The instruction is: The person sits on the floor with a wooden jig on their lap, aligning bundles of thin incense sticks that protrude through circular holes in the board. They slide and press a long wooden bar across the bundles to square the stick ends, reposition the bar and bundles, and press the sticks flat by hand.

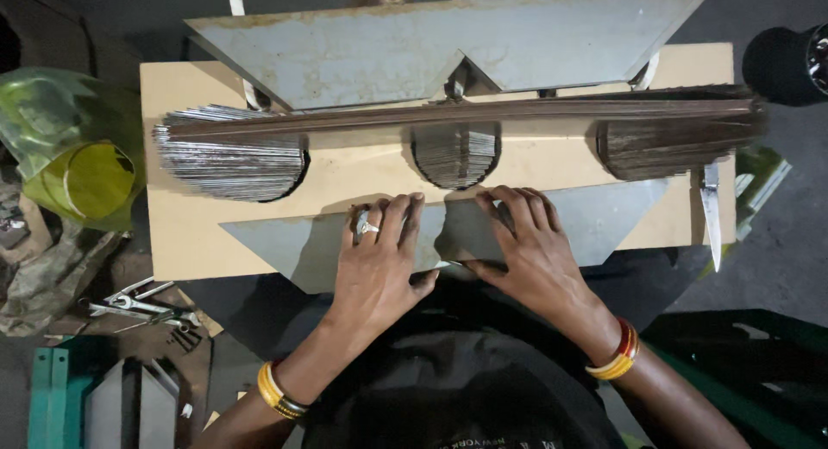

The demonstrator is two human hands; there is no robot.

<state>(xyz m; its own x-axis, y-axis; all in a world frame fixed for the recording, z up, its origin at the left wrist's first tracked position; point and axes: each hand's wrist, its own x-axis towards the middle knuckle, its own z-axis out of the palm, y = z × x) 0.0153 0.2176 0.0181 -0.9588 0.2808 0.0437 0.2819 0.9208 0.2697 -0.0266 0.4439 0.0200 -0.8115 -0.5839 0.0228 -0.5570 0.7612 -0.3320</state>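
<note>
While your left hand (377, 261) and right hand (528, 246) press flat (fingers spread, gripping nothing), the grey metal sheet (604, 220) lies mid-frame.

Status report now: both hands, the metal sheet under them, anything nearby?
Left hand and right hand flat, open, pressing grey trapezoid metal sheet on the tan wooden board. Stacked thin metal strips just beyond fingers. Knife at right edge.

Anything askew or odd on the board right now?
One thing: a knife lies at the wooden board's right edge, its blade tip hanging past the edge. The left hand and right hand rest flat on the grey metal sheet.
</note>
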